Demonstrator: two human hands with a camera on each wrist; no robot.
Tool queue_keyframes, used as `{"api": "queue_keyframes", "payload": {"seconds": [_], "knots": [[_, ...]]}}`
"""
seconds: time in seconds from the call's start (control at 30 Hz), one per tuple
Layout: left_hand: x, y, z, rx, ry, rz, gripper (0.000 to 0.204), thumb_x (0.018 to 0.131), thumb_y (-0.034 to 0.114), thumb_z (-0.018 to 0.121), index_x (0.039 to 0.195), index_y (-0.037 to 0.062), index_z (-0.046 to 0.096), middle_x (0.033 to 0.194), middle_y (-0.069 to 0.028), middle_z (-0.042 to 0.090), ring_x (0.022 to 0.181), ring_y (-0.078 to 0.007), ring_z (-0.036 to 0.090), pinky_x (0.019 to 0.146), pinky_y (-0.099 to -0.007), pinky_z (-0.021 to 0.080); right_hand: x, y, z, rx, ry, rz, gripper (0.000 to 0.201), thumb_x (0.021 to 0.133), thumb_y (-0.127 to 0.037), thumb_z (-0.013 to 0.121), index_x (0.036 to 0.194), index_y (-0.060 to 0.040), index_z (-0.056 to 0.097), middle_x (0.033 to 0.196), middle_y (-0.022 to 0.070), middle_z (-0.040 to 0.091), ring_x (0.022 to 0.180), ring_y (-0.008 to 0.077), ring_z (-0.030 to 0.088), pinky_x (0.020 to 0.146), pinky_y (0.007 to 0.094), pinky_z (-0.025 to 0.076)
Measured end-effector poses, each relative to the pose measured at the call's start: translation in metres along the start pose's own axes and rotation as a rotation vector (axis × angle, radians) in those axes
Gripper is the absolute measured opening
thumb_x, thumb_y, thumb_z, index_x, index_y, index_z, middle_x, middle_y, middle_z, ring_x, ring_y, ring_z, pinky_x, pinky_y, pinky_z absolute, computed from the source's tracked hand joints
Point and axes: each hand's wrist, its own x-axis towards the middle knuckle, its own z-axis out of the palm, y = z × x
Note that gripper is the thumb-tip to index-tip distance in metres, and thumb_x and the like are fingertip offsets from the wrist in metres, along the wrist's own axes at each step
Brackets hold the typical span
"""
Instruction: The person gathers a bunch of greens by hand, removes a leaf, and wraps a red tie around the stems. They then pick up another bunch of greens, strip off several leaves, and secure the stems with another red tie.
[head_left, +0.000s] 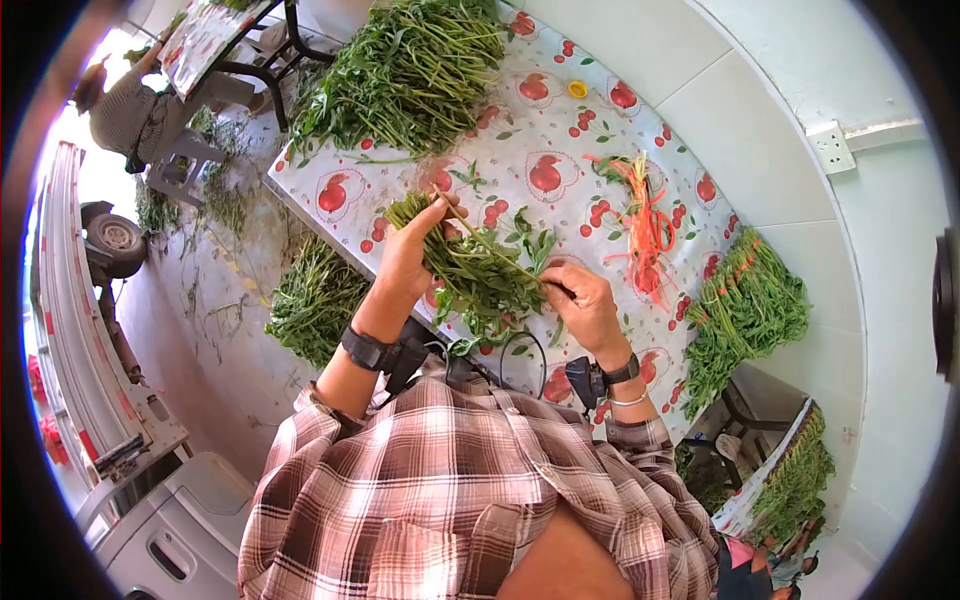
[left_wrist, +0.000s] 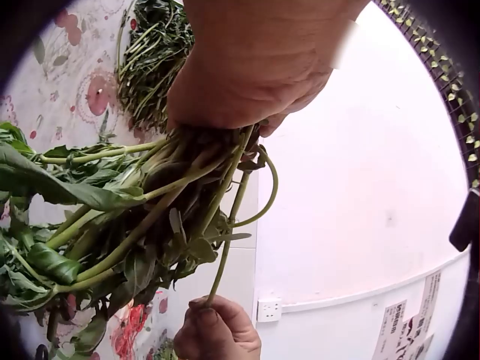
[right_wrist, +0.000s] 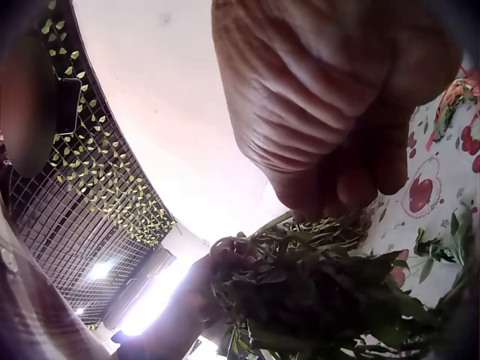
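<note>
A bunch of leafy green stems [head_left: 480, 270] is held over the table's front edge, its cut ends toward the upper left. My left hand [head_left: 408, 250] grips it near the stem ends; in the left wrist view that hand [left_wrist: 255, 67] is curled round the stems. With thumb and fingertips my right hand [head_left: 585, 305] pinches one stem at the bunch's right side. The left wrist view shows this stem [left_wrist: 223, 266] stretching between the two hands. In the right wrist view the right hand [right_wrist: 330, 97] is above the dark leaves [right_wrist: 315, 300], its fingertips partly in shadow.
A large heap of greens [head_left: 420, 70] lies at the table's back left. Orange-red ties [head_left: 648, 235] and a yellow ring [head_left: 577, 89] are on the patterned cloth [head_left: 520, 140]. Tied bunches [head_left: 750, 310] lie at the right; more greens [head_left: 315, 300] are below the left edge.
</note>
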Motion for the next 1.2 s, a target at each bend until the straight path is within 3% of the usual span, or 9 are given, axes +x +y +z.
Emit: {"api": "queue_keyframes", "payload": {"seconds": [0.2, 0.33, 0.47, 0.53, 0.67, 0.77, 0.87, 1.03, 1.2], "knots": [[0.009, 0.012, 0.005, 0.076, 0.042, 0.058, 0.019, 0.087, 0.013, 0.060, 0.101, 0.0010, 0.062, 0.090, -0.0067, 0.065, 0.068, -0.0089, 0.053, 0.057, -0.0233, 0.048, 0.011, -0.003, -0.014, -0.004, 0.093, 0.091, 0.011, 0.077, 0.002, 0.062, 0.088, 0.0014, 0.062, 0.074, 0.0099, 0.059, 0.065, 0.0208, 0.057, 0.060, 0.0288, 0.046], [0.010, 0.021, 0.004, 0.148, 0.086, 0.113, 0.014, 0.086, 0.011, 0.060, 0.096, 0.0021, 0.064, 0.088, -0.0040, 0.064, 0.069, -0.0088, 0.054, 0.059, -0.0235, 0.047, 0.030, -0.006, -0.032, -0.312, 0.190, 0.175, 0.008, 0.077, 0.000, 0.061, 0.085, 0.0001, 0.062, 0.075, 0.0117, 0.060, 0.063, 0.0242, 0.059, 0.057, 0.0307, 0.046], [0.009, 0.027, 0.013, 0.222, -0.139, 0.019, 0.015, 0.085, 0.010, 0.060, 0.096, 0.0002, 0.066, 0.087, -0.0021, 0.064, 0.081, -0.0078, 0.058, 0.069, -0.0228, 0.048, 0.062, -0.019, -0.019, -0.305, 0.045, 0.072, 0.008, 0.078, -0.005, 0.060, 0.084, -0.0016, 0.062, 0.076, 0.0129, 0.059, 0.065, 0.0294, 0.058, 0.059, 0.0340, 0.046], [0.008, 0.026, 0.016, 0.369, -0.235, -0.048, 0.020, 0.086, 0.006, 0.056, 0.104, -0.0015, 0.063, 0.096, -0.0056, 0.065, 0.086, -0.0120, 0.060, 0.078, -0.0278, 0.049, 0.082, -0.031, -0.007, -0.179, -0.212, 0.012, 0.006, 0.078, -0.006, 0.060, 0.083, -0.0015, 0.061, 0.076, 0.0134, 0.059, 0.066, 0.0312, 0.058, 0.059, 0.0360, 0.046], [0.009, 0.029, 0.013, 0.512, -0.258, -0.104, 0.019, 0.083, 0.007, 0.061, 0.099, -0.0020, 0.066, 0.090, -0.0031, 0.066, 0.080, -0.0084, 0.059, 0.073, -0.0247, 0.048, 0.119, -0.048, 0.019, -0.135, -0.208, -0.030, 0.005, 0.078, -0.006, 0.060, 0.080, -0.0015, 0.060, 0.075, 0.0133, 0.058, 0.066, 0.0323, 0.057, 0.058, 0.0368, 0.046], [0.014, 0.035, 0.002, 0.483, -0.262, -0.111, 0.014, 0.082, 0.011, 0.063, 0.089, 0.0003, 0.068, 0.077, -0.0006, 0.065, 0.070, -0.0060, 0.057, 0.065, -0.0233, 0.046, 0.138, -0.044, 0.035, -0.084, -0.225, -0.071, 0.006, 0.079, -0.004, 0.062, 0.085, -0.0005, 0.061, 0.070, 0.0084, 0.054, 0.059, 0.0184, 0.051, 0.054, 0.0286, 0.040], [0.021, 0.034, -0.024, 0.544, -0.251, -0.108, 0.010, 0.082, 0.011, 0.062, 0.081, 0.0014, 0.066, 0.070, 0.0006, 0.061, 0.064, -0.0059, 0.053, 0.059, -0.0226, 0.043, 0.153, -0.043, 0.045, -0.047, -0.316, -0.071, 0.009, 0.078, -0.010, 0.065, 0.081, -0.0020, 0.060, 0.074, 0.0120, 0.059, 0.066, 0.0298, 0.057, 0.059, 0.0348, 0.045], [0.022, 0.040, -0.038, 0.363, -0.152, -0.114, 0.011, 0.086, 0.012, 0.061, 0.083, 0.0016, 0.060, 0.071, -0.0008, 0.057, 0.064, -0.0094, 0.051, 0.061, -0.0259, 0.042, 0.188, -0.009, 0.054, 0.130, -0.191, 0.159, 0.016, 0.085, -0.015, 0.062, 0.087, 0.0003, 0.062, 0.070, 0.0041, 0.057, 0.065, 0.0093, 0.049, 0.060, 0.0268, 0.042], [0.027, 0.035, -0.067, 0.189, -0.080, -0.149, 0.011, 0.088, 0.013, 0.060, 0.084, 0.0027, 0.057, 0.072, -0.0020, 0.054, 0.062, -0.0112, 0.049, 0.062, -0.0276, 0.044, 0.224, 0.055, 0.089, 0.044, -0.187, 0.167, 0.015, 0.083, -0.013, 0.061, 0.088, 0.0008, 0.064, 0.073, 0.0081, 0.061, 0.066, 0.0162, 0.056, 0.061, 0.0293, 0.045]]}}
